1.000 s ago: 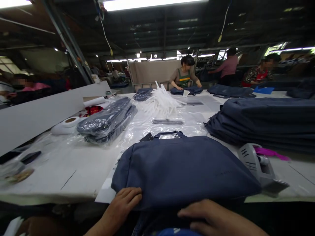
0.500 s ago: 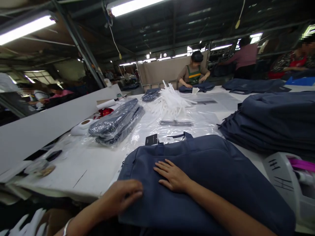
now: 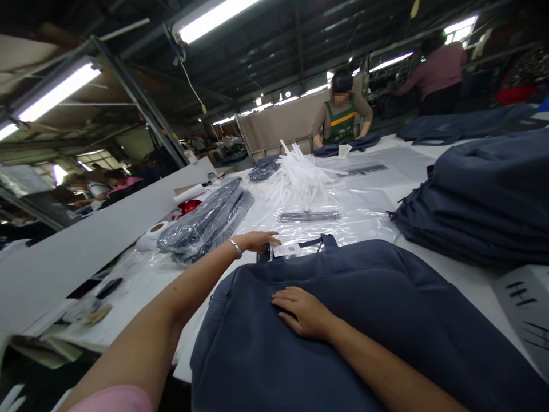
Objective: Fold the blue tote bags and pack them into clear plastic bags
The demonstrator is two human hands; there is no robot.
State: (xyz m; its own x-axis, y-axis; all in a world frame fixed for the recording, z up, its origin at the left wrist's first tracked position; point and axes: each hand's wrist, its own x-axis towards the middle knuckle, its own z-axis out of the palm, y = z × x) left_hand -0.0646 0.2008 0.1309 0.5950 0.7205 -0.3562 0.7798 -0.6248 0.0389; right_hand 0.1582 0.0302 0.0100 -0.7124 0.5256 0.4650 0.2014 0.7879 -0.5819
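Note:
A dark blue fabric bag (image 3: 364, 297) lies in front of me, its handle (image 3: 329, 243) along the far edge. My right hand (image 3: 302, 312) rests flat on the bag's upper face with its fingers stretched out. Reaching over the far left edge, my left hand (image 3: 259, 241) is at the hang tags, fingers extended and pointing right. A white tag with printing (image 3: 286, 250) shows just beside its fingertips. The black tag (image 3: 263, 254) is partly hidden below that hand. Whether the fingers touch either tag is hard to see.
Plastic-wrapped bags (image 3: 201, 220) lie left, beyond a clear plastic sheet (image 3: 266, 212). White strips (image 3: 300, 174) are heaped at the back. Stacked blue bags (image 3: 480, 200) and a marked grey bin (image 3: 523, 309) stand right. A co-worker (image 3: 343, 114) handles a bag across the table.
My left hand has moved from the bag's near left side forward to the tags at its far edge. My right hand stays flat on the bag. The view has shifted slightly.

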